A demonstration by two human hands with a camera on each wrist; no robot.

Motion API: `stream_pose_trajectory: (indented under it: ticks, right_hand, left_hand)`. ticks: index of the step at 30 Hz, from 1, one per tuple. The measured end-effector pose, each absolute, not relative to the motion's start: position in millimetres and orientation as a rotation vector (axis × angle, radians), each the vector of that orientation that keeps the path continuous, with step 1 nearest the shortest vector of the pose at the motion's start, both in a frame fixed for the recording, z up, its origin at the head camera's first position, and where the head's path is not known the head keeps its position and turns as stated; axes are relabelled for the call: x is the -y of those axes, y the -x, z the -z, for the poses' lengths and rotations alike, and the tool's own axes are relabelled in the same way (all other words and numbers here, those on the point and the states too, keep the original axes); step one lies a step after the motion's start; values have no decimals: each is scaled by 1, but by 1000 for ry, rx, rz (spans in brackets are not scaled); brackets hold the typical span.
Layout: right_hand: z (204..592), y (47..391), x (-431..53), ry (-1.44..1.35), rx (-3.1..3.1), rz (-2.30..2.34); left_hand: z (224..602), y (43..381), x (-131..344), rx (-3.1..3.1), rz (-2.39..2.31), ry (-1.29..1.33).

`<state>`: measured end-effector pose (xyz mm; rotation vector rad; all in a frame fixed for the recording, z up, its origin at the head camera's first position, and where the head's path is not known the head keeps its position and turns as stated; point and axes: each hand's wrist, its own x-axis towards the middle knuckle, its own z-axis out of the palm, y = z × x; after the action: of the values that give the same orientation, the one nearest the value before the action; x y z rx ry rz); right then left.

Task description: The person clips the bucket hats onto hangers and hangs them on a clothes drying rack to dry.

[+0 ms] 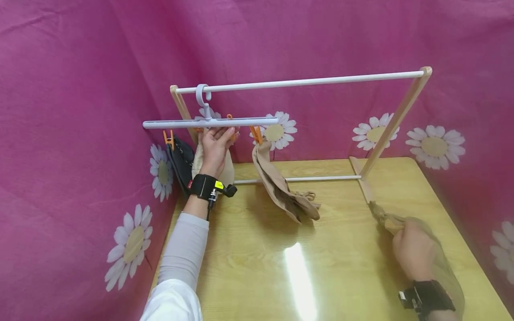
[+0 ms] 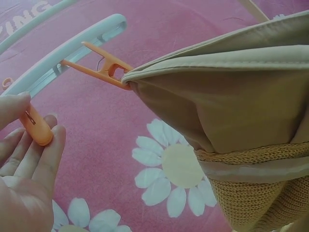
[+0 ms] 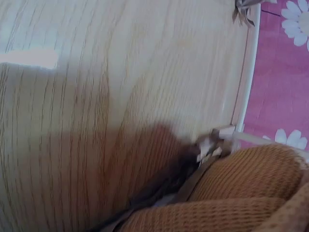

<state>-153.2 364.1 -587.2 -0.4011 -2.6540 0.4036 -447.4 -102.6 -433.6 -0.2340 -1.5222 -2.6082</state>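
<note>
My left hand (image 1: 214, 149) is raised to the light-blue hanger (image 1: 241, 121). In the left wrist view its thumb and fingers pinch an orange clothespin (image 2: 37, 128) just below the hanger bar. Nearby, another orange clothespin (image 2: 104, 67) grips the brim of a tan hat (image 2: 251, 106) with a knitted crown. My right hand (image 1: 415, 249), blurred, holds a brownish hat (image 1: 388, 221) low over the right of the table. Ribbed knit of that held hat (image 3: 241, 181) fills the lower right of the right wrist view.
The hanger hooks onto the white rail of a wooden-ended rack (image 1: 395, 120). A dark hat (image 1: 180, 162) hangs from its left end, with a beige hat (image 1: 229, 171) partly behind my left wrist. Below is a wood-grain table (image 1: 341, 249); pink flowered cloth (image 1: 321, 35) surrounds it.
</note>
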Motion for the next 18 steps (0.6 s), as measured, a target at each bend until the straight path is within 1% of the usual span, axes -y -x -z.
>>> stream_pose_trajectory:
  ticks: [7, 12, 18]
  right_hand:
    - [569, 153, -370, 539, 2719, -502]
    - [551, 152, -370, 500, 2713, -477]
    - [518, 151, -362, 476, 2740, -554]
  left_hand:
    - [431, 449, 107, 1557, 2606, 260]
    - [430, 446, 113, 1639, 2585, 279]
    - [429, 447, 118, 1700, 2568, 288]
